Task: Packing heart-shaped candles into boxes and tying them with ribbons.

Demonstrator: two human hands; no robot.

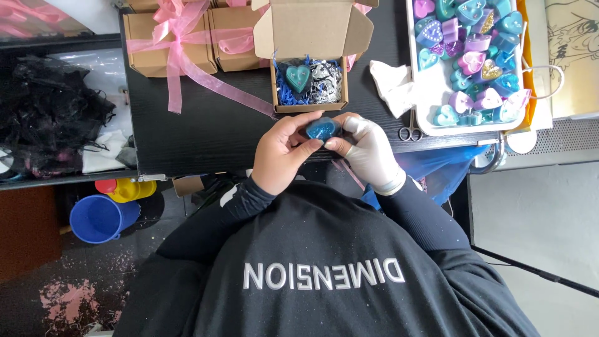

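Both my hands hold a small blue glittery heart-shaped piece [322,128] over the front edge of the black table [206,131]. My left hand [284,153] is bare and pinches it from the left. My right hand [369,151], in a white glove, pinches it from the right. Just beyond them stands an open cardboard box [309,62] with blue and silver shredded filling and a dark teal heart [299,77] lying in it.
Closed cardboard boxes tied with pink ribbon [178,40] stand at the back left. A white tray [430,93] of several coloured hearts is at the right, with small scissors [410,130] and a crumpled white cloth [391,84] beside it. A blue bucket [100,218] sits on the floor.
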